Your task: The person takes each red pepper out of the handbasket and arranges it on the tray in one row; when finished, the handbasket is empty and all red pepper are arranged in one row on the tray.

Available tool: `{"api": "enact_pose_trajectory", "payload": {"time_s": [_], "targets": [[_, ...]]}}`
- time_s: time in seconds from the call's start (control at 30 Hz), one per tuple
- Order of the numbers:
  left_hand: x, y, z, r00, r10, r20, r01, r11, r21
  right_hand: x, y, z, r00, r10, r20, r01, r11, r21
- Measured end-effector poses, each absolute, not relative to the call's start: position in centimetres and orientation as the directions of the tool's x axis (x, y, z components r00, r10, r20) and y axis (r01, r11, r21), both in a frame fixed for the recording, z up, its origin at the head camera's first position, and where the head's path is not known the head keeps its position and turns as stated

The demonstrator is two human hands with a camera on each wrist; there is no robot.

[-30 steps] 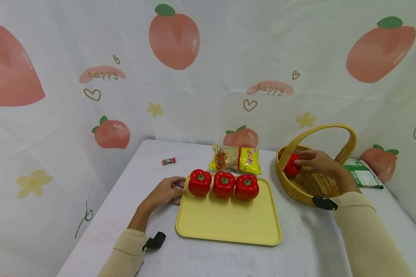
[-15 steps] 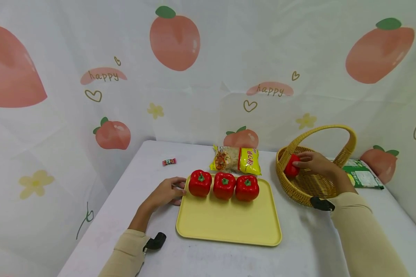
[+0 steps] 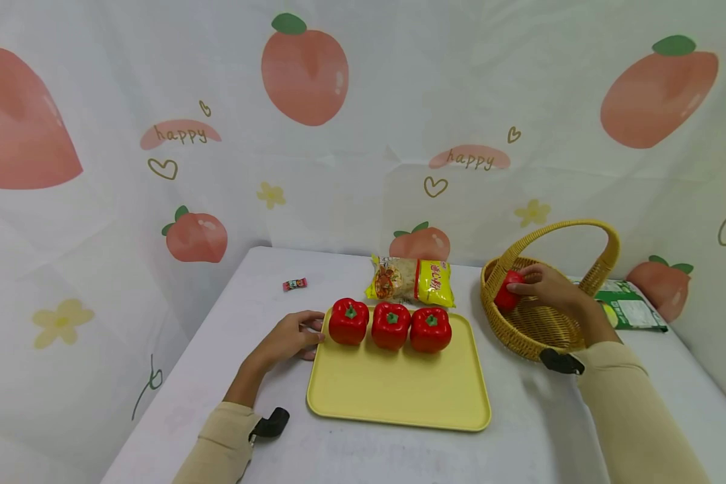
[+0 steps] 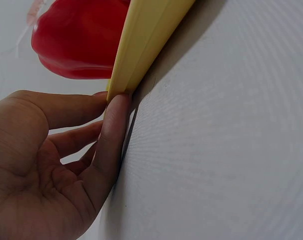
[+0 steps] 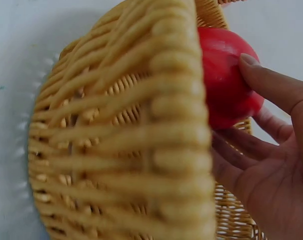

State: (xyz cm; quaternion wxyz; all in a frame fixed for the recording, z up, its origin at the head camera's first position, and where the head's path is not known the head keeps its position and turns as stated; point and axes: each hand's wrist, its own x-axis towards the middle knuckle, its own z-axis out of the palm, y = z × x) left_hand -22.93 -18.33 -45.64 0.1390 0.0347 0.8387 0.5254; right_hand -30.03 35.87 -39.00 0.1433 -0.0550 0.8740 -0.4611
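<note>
My left hand (image 3: 287,338) pinches the left rim of the yellow tray (image 3: 399,393). In the left wrist view the thumb lies on the rim's top and a finger (image 4: 114,125) presses from below, close to the tabletop. Along the tray's back edge stand three red bell peppers, a left one (image 3: 349,326), a middle one (image 3: 390,329) and a right one (image 3: 431,333). My right hand (image 3: 547,289) reaches into the wicker basket (image 3: 508,333) and grips another red bell pepper (image 5: 229,75) near the basket's left inner wall, thumb on one side and fingers on the other.
Behind the tray lies a yellow food packet (image 3: 413,280). A small wrapped candy (image 3: 294,284) is at the back left. The basket's tall handle (image 3: 562,228) arches over my right hand. A green packet (image 3: 629,306) lies right of the basket.
My right wrist has shifted slightly left, and the pepper in the basket has turned a little with the hand. The left hand, tray and its peppers have stayed in place.
</note>
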Motion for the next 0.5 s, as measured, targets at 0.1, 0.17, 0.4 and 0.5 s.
{"api": "enact_pose_trajectory", "payload": {"time_s": [0.1, 0.17, 0.4, 0.5], "targets": [[-22.9, -18.3, -45.6, -0.959, 0.202, -0.198, -0.090, 0.446, 0.891, -29.6, 36.0, -38.9, -0.955, -0.228, -0.188, 0.023, 0.576, -0.817], [-22.9, -18.3, -45.6, -0.959, 0.200, -0.198, -0.090, 0.449, 0.889, -29.2, 36.1, -38.7, -0.956, -0.228, -0.183, 0.015, 0.588, -0.809], [-23.0, -18.3, -45.7, -0.959, 0.207, -0.192, -0.081, 0.449, 0.890, -27.5, 36.4, -38.0, -0.971, -0.184, -0.149, -0.013, 0.670, -0.743], [-23.0, -18.3, -45.7, -0.959, 0.210, -0.188, -0.076, 0.449, 0.890, -26.9, 36.6, -37.9, -0.977, -0.166, -0.136, -0.017, 0.693, -0.721]]}}
